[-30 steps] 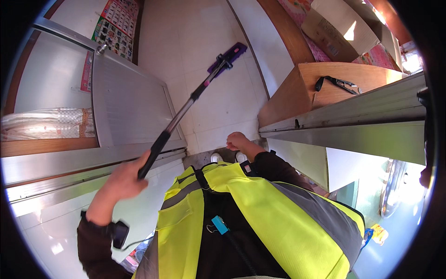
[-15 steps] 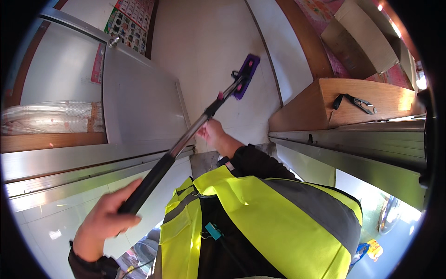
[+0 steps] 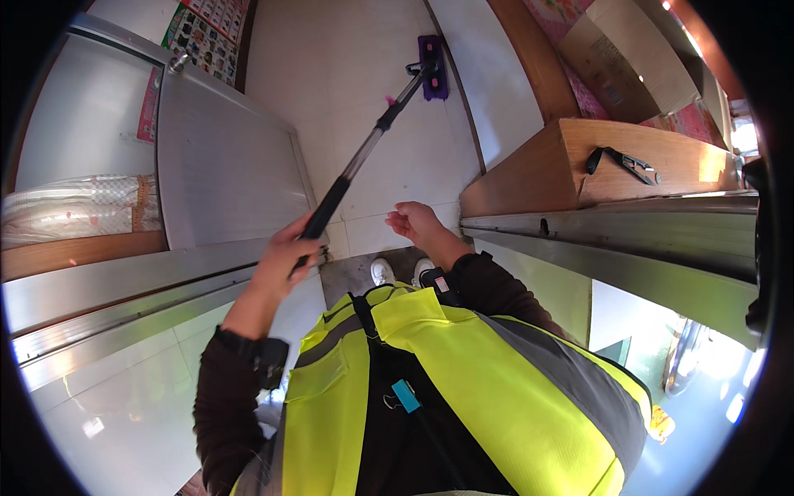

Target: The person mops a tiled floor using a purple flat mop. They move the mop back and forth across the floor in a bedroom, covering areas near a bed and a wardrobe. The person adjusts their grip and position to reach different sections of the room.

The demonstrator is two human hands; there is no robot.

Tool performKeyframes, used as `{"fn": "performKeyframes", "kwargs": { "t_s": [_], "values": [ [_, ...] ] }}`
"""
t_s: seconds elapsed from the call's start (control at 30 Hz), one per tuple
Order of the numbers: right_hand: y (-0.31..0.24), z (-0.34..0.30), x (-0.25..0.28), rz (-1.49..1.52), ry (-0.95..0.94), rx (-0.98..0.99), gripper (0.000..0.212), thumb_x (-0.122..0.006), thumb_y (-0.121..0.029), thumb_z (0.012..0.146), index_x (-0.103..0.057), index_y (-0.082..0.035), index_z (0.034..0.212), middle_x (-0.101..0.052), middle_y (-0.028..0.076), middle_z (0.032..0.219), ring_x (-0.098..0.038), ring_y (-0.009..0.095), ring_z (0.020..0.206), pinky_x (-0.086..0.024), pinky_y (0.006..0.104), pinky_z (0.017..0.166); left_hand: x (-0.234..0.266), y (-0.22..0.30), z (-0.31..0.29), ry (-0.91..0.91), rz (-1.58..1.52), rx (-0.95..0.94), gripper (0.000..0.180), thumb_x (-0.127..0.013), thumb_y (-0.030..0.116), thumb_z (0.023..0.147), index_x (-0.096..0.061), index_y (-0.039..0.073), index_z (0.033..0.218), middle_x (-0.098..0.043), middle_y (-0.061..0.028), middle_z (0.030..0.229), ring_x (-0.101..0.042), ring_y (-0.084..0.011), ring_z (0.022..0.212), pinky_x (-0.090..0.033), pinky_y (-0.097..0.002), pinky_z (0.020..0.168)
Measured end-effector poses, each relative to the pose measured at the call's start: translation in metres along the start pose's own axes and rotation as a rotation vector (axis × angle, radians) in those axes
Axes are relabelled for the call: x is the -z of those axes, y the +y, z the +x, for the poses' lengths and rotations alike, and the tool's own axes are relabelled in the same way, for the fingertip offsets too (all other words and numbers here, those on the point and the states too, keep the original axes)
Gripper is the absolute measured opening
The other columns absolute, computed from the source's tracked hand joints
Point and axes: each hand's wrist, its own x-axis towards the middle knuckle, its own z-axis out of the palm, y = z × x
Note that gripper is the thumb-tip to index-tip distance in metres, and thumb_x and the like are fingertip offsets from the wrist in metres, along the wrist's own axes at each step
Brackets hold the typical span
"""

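A flat mop with a purple head lies on the pale tiled floor, close to the base of the white wall panel on the right. Its long pole slants back toward me and ends in a black grip. My left hand is wrapped round that grip near its end. Apart from the pole, to its right, my right hand hangs in the air with nothing in it, its fingers loosely bent and partly apart.
A grey metal door stands at the left. On the right, a wooden cabinet carries a black-handled tool and a cardboard box. Metal door frames run along both sides. My white shoes stand at the threshold.
The mop head has slid farther away and turned more in line with the wall. My left hand has moved forward with the grip. My right hand, earlier beside the pole, is now clear of it.
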Motion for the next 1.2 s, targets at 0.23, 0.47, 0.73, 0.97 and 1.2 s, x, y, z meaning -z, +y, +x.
{"fn": "performKeyframes", "kwargs": {
  "t_s": [0.23,0.47,0.73,0.97,1.2],
  "values": [
    [-0.013,0.006,-0.003,-0.018,-0.041,-0.076,0.037,-0.054,-0.029,0.085,-0.043,-0.004,0.110,-0.059,0.015,0.095,-0.061,0.026,0.089,-0.049,0.0348,0.073,0.034,-0.001,-0.150,0.404,0.186,0.232,0.069,-0.055,-0.005,0.066,-0.041,0.007,0.132,-0.047,0.0000,0.054,-0.034,-0.0061,0.037,-0.024,-0.0207,0.036],
    [-0.012,0.031,-0.127,-0.328,-0.397,-0.119,0.047,-0.062,-0.034,0.079,-0.045,0.001,0.104,-0.058,0.014,0.084,-0.062,0.025,0.071,-0.054,0.0382,0.063,0.013,0.027,-0.157,0.191,-0.091,0.210,0.070,-0.051,-0.011,0.069,-0.038,0.012,0.134,-0.047,-0.0025,0.057,-0.033,-0.0067,0.038,-0.024,-0.0205,0.037],
    [-0.083,0.134,-0.188,-0.594,-0.165,0.103,0.024,-0.053,-0.024,0.084,-0.047,-0.002,0.092,-0.055,0.013,0.067,-0.060,0.028,0.057,-0.052,0.0454,0.055,0.048,0.088,-0.008,0.064,-0.384,0.116,0.060,-0.047,-0.005,0.077,-0.039,0.015,0.133,-0.050,-0.0105,0.068,-0.030,-0.0088,0.038,-0.024,-0.0203,0.034],
    [-0.163,0.167,-0.215,-0.768,-0.116,0.057,0.080,-0.063,-0.033,0.079,-0.006,0.006,0.120,-0.058,0.014,0.080,-0.062,0.022,0.072,-0.054,0.0354,0.051,0.055,0.139,0.147,-0.013,-0.284,0.037,0.065,-0.053,0.005,0.078,-0.029,0.013,0.138,-0.046,-0.0044,0.062,-0.032,-0.0082,0.037,-0.024,-0.0208,0.034],
    [-0.193,0.189,-0.231,-0.889,-0.298,-0.100,0.047,-0.053,-0.044,0.084,-0.055,0.000,0.097,-0.058,0.014,0.086,-0.063,0.024,0.073,-0.053,0.0347,0.063,0.093,0.147,0.119,0.126,-0.374,0.148,0.065,-0.053,0.002,0.077,-0.030,0.011,0.137,-0.045,-0.0030,0.062,-0.033,-0.0080,0.039,-0.024,-0.0209,0.035]
  ]
}}
